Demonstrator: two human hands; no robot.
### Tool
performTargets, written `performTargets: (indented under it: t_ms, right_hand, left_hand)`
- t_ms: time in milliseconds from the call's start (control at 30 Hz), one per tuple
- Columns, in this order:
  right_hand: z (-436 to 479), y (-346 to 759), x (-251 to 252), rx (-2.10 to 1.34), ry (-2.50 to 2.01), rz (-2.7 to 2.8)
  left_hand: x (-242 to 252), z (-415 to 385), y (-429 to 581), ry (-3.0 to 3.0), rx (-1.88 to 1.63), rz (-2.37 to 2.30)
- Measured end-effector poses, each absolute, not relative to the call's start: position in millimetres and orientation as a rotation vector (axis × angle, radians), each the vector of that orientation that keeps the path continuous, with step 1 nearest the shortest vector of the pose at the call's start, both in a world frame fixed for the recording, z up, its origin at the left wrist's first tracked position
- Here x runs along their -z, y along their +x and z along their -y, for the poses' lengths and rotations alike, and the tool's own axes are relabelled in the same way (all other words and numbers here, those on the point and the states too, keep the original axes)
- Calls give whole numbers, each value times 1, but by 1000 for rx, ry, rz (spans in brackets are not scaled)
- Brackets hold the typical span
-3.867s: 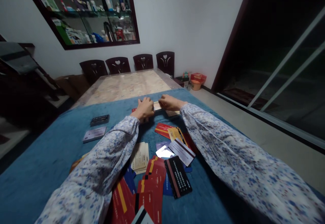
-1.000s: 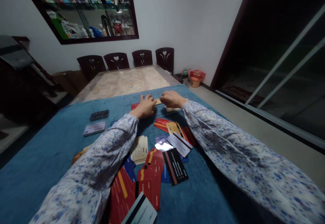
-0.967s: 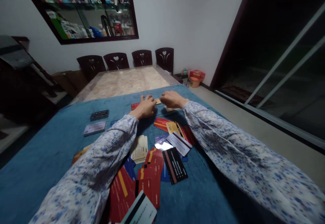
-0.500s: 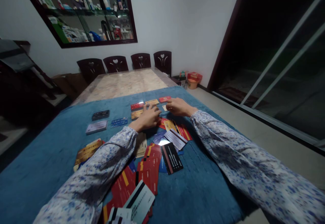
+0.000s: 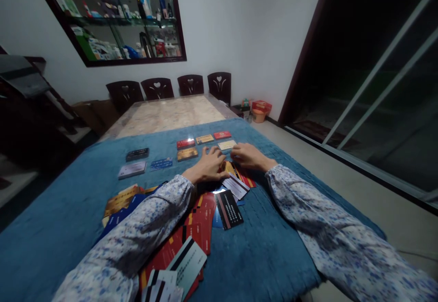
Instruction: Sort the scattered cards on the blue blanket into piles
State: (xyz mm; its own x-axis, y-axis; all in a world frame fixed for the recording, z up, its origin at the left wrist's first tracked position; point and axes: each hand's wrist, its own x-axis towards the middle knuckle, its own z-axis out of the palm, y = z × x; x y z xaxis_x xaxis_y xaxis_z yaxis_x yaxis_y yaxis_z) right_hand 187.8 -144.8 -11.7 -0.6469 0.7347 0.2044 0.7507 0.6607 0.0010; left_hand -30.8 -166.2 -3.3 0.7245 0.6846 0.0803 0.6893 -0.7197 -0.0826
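Note:
My left hand (image 5: 208, 166) is over the loose cards in the middle, its fingers spread and bent; no card shows in it. Close by on the right, my right hand (image 5: 251, 157) has its fingers curled down at the far edge of red and yellow cards (image 5: 244, 175); what they hold is hidden. Just beyond the hands lies a cream card (image 5: 227, 145). Behind stand a red stack (image 5: 222, 135), a yellow stack (image 5: 204, 139), another red stack (image 5: 185, 143) and a gold stack (image 5: 187, 153). A black striped card (image 5: 230, 209) lies nearer me.
Black (image 5: 137, 154), silver (image 5: 132, 170) and blue cards (image 5: 161, 164) lie at the left on the blue cloth (image 5: 273, 247). Gold cards (image 5: 121, 200) and a fan of red cards (image 5: 203, 217) are beside my left sleeve. Chairs stand behind the table.
Both hands have moved back toward me and slightly right, off the far stacks. The cream card and gold stack are now uncovered.

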Motion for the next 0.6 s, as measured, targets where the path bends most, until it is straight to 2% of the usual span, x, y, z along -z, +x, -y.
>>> performTargets:
  t_ms: [367, 600]
  right_hand:
    - [167, 191, 31, -247, -825, 2572]
    - [167, 192, 36, -224, -715, 2616]
  left_hand:
    - [7, 157, -24, -2706, 88, 1228]
    - [9, 167, -25, -2670, 191, 1192]
